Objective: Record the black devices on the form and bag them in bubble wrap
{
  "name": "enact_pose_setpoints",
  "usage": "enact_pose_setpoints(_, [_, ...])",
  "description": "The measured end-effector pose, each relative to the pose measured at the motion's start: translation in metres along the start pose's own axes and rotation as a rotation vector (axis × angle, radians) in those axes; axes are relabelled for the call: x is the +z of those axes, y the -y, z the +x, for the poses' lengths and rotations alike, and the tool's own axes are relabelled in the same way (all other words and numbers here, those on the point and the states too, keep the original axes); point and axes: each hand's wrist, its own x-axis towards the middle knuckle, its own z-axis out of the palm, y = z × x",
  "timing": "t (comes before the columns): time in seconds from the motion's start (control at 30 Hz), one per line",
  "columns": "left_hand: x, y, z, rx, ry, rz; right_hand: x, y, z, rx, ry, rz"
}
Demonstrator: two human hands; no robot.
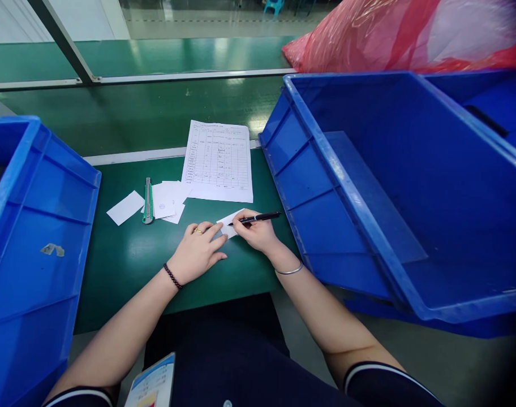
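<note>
My right hand [256, 230] is closed around a black pen [262, 217], its tip down at a small white card [231, 230] on the green table. The card's right end is hidden under that hand. My left hand [201, 249] lies with fingers spread, its fingertips touching the card's left edge. Beyond the hands is a printed form [219, 164] with a table of handwritten entries. To the left, several white cards [164, 198] overlap one another, one with a faint round mark. A green utility knife [148, 200] lies against them, and another blank card [125, 208] lies left of it.
A large blue bin [300, 169] stands close on the right, its near rim tilted toward me. Another blue bin [58, 215] is on the left. Behind the right bin sits a red plastic bag [368, 39]. A metal frame bar [63, 39] rises at the back left.
</note>
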Motion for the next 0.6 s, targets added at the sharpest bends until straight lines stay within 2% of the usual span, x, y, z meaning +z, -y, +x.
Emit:
enact_pose_setpoints(0.37, [-0.0008,-0.0040,0.0022,-0.032,0.004,0.010,0.0018,-0.0022,0.0002,-0.038,-0.007,-0.028])
enact_pose_setpoints(0.6, [-0.0028,-0.0044,0.0025,-0.035,0.007,0.006,0.0006,0.0000,-0.0003,0.008,-0.003,-0.045])
